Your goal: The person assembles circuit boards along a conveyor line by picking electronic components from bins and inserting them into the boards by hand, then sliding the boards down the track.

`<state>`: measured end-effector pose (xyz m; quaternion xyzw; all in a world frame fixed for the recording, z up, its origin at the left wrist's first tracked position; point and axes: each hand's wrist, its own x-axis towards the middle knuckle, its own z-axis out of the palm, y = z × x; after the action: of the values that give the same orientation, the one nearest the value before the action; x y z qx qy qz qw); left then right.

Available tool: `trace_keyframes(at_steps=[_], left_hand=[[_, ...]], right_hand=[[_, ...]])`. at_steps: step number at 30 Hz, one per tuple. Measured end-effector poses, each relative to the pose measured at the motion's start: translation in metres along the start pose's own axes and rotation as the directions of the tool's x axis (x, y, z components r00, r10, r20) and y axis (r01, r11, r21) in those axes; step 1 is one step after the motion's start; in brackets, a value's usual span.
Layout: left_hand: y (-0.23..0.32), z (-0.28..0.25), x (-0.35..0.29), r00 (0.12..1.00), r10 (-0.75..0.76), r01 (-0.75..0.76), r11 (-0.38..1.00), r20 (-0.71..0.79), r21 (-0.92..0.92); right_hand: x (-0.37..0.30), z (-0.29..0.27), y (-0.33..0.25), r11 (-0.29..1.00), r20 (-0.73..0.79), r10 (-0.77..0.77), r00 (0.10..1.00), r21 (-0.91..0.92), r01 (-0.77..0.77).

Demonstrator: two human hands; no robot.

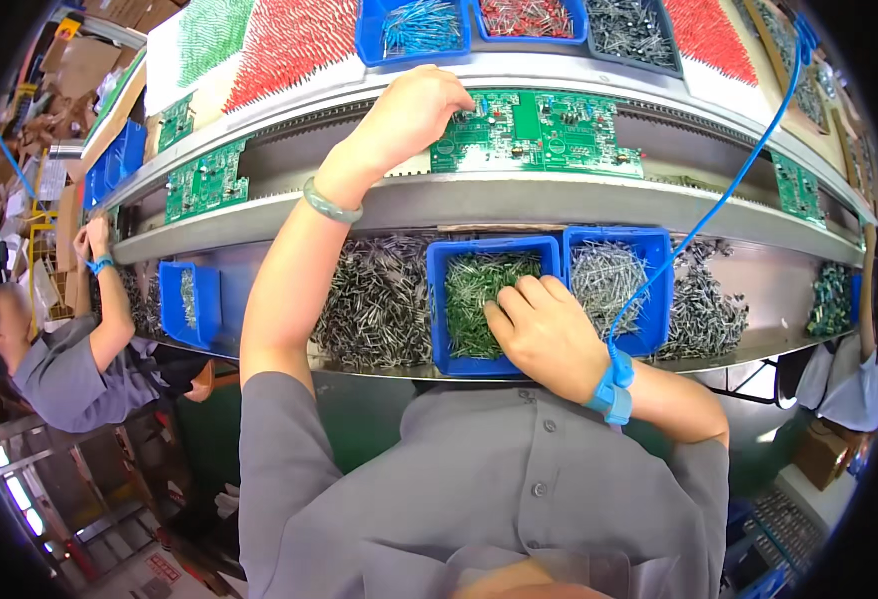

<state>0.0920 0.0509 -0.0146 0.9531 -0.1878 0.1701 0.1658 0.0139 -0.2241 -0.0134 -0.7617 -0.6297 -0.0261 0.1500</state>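
Note:
My left hand (414, 112) reaches up to the conveyor rail, its fingers pinched at the upper left corner of a green circuit board (527, 118). What the fingertips hold there, if anything, is too small to make out. The board carries several small mounted parts. Lower down, my right hand (549, 334) dips into a blue bin (437, 309) of small green leaded components (479, 280). Its fingers are curled among them, and the tips are partly hidden. A blue strap (613, 394) with a coiled cord circles my right wrist.
Another blue bin (663, 299) with pale leaded parts stands right of the green one. Loose component heaps (379, 304) flank the bins. Blue bins (416, 55) line the far side. More boards (207, 182) sit on the rail. A blue cord (728, 185) crosses the right side. A co-worker (69, 349) works at left.

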Motion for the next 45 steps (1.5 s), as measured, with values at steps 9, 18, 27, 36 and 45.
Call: trace_keyframes(at_steps=[9, 18, 27, 36, 45], left_hand=[[-0.001, -0.001, 0.001, 0.996, -0.094, 0.092, 0.978, 0.002, -0.186], [-0.001, -0.001, 0.002, 0.998, -0.067, 0.066, 0.989, 0.000, -0.134], [0.000, 0.000, 0.002, 1.000, 0.000, 0.002, 0.995, 0.015, -0.101], [0.016, 0.003, -0.003, 0.999, -0.025, 0.022, 0.995, -0.028, -0.098], [0.019, 0.016, -0.004, 0.973, -0.216, 0.207, 0.972, -0.083, -0.111]], right_hand=[[0.000, -0.004, 0.013, 0.967, 0.025, -0.008, 1.000, 0.254, 0.002], [0.000, -0.004, 0.015, 0.953, -0.032, 0.007, 0.999, 0.302, 0.002], [0.001, 0.002, 0.014, 0.938, -0.122, 0.037, 0.992, 0.346, 0.007], [0.006, -0.013, 0.015, 0.937, -0.067, 0.040, 0.997, 0.349, -0.015], [-0.003, -0.028, 0.024, 0.898, -0.044, 0.029, 0.999, 0.440, -0.007]])
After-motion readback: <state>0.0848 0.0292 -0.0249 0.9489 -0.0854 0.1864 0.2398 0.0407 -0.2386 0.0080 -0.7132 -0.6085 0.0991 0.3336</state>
